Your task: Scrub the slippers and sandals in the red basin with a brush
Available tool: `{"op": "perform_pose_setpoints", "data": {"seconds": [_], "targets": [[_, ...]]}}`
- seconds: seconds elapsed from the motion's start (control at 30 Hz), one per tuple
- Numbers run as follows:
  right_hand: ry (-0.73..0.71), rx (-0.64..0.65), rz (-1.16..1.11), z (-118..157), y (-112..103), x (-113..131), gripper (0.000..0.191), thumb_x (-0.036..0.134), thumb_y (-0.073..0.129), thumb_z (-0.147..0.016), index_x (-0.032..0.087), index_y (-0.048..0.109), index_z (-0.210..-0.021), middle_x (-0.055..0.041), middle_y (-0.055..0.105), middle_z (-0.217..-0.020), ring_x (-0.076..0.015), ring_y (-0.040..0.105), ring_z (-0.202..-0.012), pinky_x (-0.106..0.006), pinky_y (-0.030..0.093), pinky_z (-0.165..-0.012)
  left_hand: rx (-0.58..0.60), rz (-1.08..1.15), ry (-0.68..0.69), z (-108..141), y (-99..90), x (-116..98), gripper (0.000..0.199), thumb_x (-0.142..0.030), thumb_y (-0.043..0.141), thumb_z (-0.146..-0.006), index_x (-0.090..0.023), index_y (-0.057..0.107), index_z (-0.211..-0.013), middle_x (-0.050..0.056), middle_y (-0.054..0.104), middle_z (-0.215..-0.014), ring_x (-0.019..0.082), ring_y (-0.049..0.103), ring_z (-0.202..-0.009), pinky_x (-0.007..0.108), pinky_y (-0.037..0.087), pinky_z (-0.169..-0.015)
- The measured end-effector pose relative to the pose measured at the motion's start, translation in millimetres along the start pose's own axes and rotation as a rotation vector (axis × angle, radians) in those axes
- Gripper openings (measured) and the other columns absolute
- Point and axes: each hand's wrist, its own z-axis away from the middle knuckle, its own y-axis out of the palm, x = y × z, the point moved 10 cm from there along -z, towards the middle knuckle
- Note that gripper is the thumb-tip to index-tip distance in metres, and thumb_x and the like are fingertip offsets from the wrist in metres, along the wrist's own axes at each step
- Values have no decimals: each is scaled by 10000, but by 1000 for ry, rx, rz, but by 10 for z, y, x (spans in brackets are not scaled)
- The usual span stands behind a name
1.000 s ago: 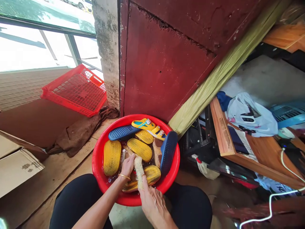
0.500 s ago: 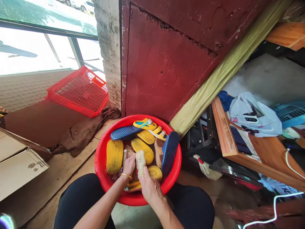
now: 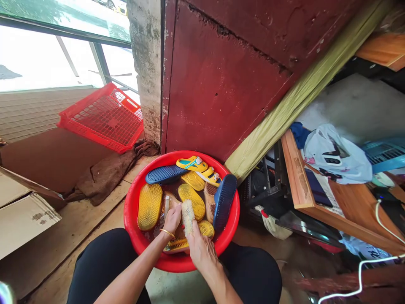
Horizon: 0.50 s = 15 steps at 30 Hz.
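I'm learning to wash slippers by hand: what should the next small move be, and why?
Probably turn the oblong, pale-bristled brush down onto the yellow, zigzag-treaded sole nearby: the right hand holds the brush with its bristles seemingly facing up, and that sole lies close by in the round red plastic tub.

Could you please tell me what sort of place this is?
Probably a cluttered utility corner of a home or small shop: a red crate and cardboard are left of the red basin, and a white bag sits on wooden furniture to the right.
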Motion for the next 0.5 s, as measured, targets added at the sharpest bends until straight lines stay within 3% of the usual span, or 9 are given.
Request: {"op": "perform_pose_setpoints", "data": {"seconds": [0.1, 0.2, 0.33, 0.5], "targets": [[38, -116, -78, -228, -114, -132, 551, 297, 284, -1054, 71, 373, -1548, -199, 741, -1145, -276, 734, -1013, -329, 569, -826, 31, 0, -10, 14, 33, -17, 588, -763, 464, -767, -227, 539, -535, 27, 585, -517, 210, 559, -600, 328, 443, -630], [95, -165, -17, -229, -102, -370, 565, 262, 310, -1033, 26, 363, -1544, -233, 729, -1162, -289, 746, -971, -342, 583, -799, 73, 21, -11, 15, 94, -42, 504, -707, 580, -709, -219, 563, -584, 8, 598, -558, 199, 563, -620, 318, 450, -643], [98, -111, 109, -158, 47, -511, 587, 194, 323, -997, 79, 336, -1573, -185, 768, -1046, -286, 756, -910, -353, 589, -753, 140, 50, -15, 15, 192, -83, 339, -521, 713, -610, -207, 588, -626, -11, 614, -606, 181, 557, -641, 306, 451, -659], [108, -70, 160, -221, 127, -463, 615, 143, 370, -970, 142, 330, -1583, -187, 759, -1082, -281, 748, -956, -360, 582, -773, 211, 52, -37, 36, 255, -77, 248, -432, 685, -591, -206, 592, -630, -27, 588, -578, 157, 515, -582, 292, 417, -613]]}}
